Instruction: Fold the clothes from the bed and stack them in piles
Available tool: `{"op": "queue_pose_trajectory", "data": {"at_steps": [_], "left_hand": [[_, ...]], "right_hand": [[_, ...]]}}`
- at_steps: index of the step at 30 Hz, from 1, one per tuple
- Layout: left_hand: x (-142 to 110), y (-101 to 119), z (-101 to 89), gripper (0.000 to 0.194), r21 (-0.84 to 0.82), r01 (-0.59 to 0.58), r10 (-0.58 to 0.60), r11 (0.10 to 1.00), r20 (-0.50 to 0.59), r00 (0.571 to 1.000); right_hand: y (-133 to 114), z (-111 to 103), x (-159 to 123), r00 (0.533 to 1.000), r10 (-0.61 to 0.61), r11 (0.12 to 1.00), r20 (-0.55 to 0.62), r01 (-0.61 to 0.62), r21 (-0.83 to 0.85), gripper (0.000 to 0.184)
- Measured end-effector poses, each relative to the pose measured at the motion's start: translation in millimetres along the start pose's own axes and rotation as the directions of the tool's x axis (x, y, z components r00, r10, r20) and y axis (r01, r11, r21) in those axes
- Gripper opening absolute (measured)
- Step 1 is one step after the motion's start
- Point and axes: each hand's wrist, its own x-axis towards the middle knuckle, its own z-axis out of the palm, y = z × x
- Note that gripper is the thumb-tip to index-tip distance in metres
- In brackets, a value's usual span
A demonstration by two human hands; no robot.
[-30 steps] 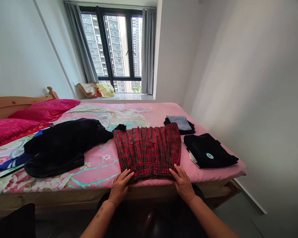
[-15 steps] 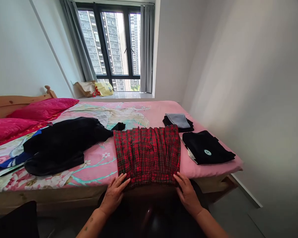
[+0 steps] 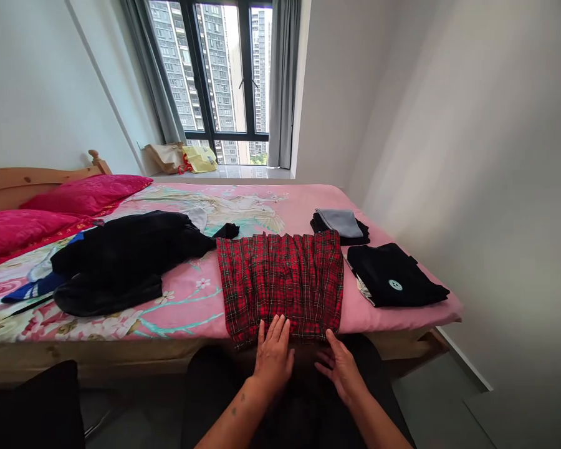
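Note:
A red plaid pleated skirt point(image 3: 283, 280) lies spread on the bed, its waistband along the near edge. My left hand point(image 3: 273, 355) rests flat on the waistband near its middle, fingers stretched out. Beside the skirt's near right corner is my right hand point(image 3: 343, 368), its fingers apart and turned inward. One fingertip of it meets the fabric's edge; the others are below that edge.
To the left lies a loose heap of black clothes point(image 3: 131, 262) with blue pieces. Folded black clothing point(image 3: 395, 274) and a stack with grey cloth on top point(image 3: 341, 223) sit at right. Pink pillows point(image 3: 86, 196) lie far left; a dark chair point(image 3: 37, 405) stands near left.
My left hand has moved right, from the skirt's near left corner to the middle of its waistband. My right hand has turned inward at the right corner. The view has shifted slightly.

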Motion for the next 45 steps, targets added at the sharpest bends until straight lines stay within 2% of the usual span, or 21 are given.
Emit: {"op": "queue_pose_trajectory", "data": {"at_steps": [3, 5, 10, 17, 21, 24, 26, 28, 29, 30, 31, 32, 33, 34, 35, 36, 37, 40, 45], "left_hand": [[5.2, -0.4, 9.3, 0.051, -0.073, 0.093, -0.095, 0.993, -0.011, 0.995], [5.0, -5.3, 9.7, 0.047, -0.116, 0.109, -0.112, 0.987, -0.016, 0.994], [9.9, -21.5, 1.9, 0.054, -0.12, 0.049, -0.045, 0.992, 0.032, 0.998], [11.3, -35.5, -4.9, 0.046, -0.115, 0.012, -0.003, 0.993, 0.073, 0.997], [3.2, -27.4, -6.5, 0.059, -0.097, 0.025, -0.014, 0.995, 0.117, 0.993], [0.1, -14.3, -6.4, 0.072, -0.086, 0.082, -0.07, 0.993, 0.134, 0.988], [-3.9, -5.2, -5.0, 0.07, -0.151, 0.116, -0.102, 0.982, 0.096, 0.99], [-12.7, 3.7, -1.5, 0.057, -0.307, 0.176, -0.183, 0.935, 0.005, 0.983], [-18.8, 7.8, 1.2, 0.046, -0.417, 0.24, -0.282, 0.877, -0.041, 0.959], [-25.5, 11.6, 4.2, 0.036, -0.545, 0.332, -0.426, 0.77, -0.052, 0.903], [-32.0, 14.7, 7.1, 0.031, -0.675, 0.44, -0.597, 0.593, -0.001, 0.803], [-37.7, 16.7, 9.7, 0.033, -0.775, 0.528, -0.742, 0.346, 0.118, 0.659], [-41.8, 17.5, 11.5, 0.038, -0.82, 0.568, -0.823, 0.072, 0.272, 0.498], [-44.0, 16.9, 12.3, 0.043, -0.815, 0.554, -0.833, -0.172, 0.42, 0.36], [-43.9, 15.0, 12.1, 0.047, -0.789, 0.506, -0.803, -0.349, 0.53, 0.272], [-41.7, 12.1, 11.0, 0.048, -0.771, 0.446, -0.77, -0.455, 0.592, 0.237], [-37.7, 8.8, 9.2, 0.048, -0.772, 0.379, -0.752, -0.51, 0.614, 0.238], [-19.6, 1.0, 2.9, 0.04, -0.796, 0.215, -0.748, -0.566, 0.606, 0.272], [6.7, 4.2, -2.4, 0.035, -0.765, 0.117, -0.741, -0.634, 0.644, 0.193]], "right_hand": [[-2.6, 8.3, 1.7, 1.0, -0.018, 1.0, -0.016, 0.018, 0.024, 0.056], [-1.1, 10.8, 1.8, 0.998, -0.051, 0.998, -0.02, 0.052, 0.035, 0.055], [8.8, 13.3, 3.0, 0.991, -0.118, 0.992, -0.07, 0.121, 0.038, 0.055], [11.3, 12.9, 7.4, 0.978, -0.16, 0.981, -0.133, 0.173, 0.086, 0.043], [10.8, 16.3, -0.7, 0.982, -0.164, 0.972, -0.092, 0.177, 0.154, 0.034], [10.8, 21.0, -3.1, 0.985, -0.132, 0.974, -0.112, 0.15, 0.169, 0.042], [9.8, 23.6, -1.5, 0.981, -0.108, 0.978, -0.163, 0.135, 0.159, 0.049], [8.5, 25.5, 0.5, 0.971, -0.096, 0.981, -0.219, 0.13, 0.147, 0.052], [8.3, 26.4, 1.0, 0.967, -0.094, 0.981, -0.236, 0.131, 0.143, 0.053], [8.4, 27.4, 0.9, 0.965, -0.093, 0.981, -0.245, 0.131, 0.143, 0.054], [9.2, 28.4, 0.4, 0.965, -0.09, 0.981, -0.246, 0.128, 0.147, 0.054], [10.6, 29.6, -0.5, 0.967, -0.083, 0.98, -0.239, 0.123, 0.154, 0.055], [12.5, 30.9, -1.7, 0.971, -0.074, 0.98, -0.229, 0.113, 0.165, 0.055], [14.6, 32.3, -2.8, 0.974, -0.061, 0.979, -0.217, 0.101, 0.178, 0.056], [16.7, 33.6, -3.7, 0.977, -0.047, 0.978, -0.206, 0.088, 0.191, 0.056], [18.5, 35.0, -4.3, 0.979, -0.036, 0.976, -0.199, 0.077, 0.204, 0.056], [19.8, 36.3, -4.4, 0.98, -0.029, 0.974, -0.197, 0.071, 0.215, 0.056], [19.9, 39.2, -2.7, 0.977, -0.039, 0.969, -0.208, 0.087, 0.229, 0.055], [14.7, 42.9, 1.5, 0.954, -0.105, 0.972, -0.279, 0.157, 0.173, 0.056]]}}
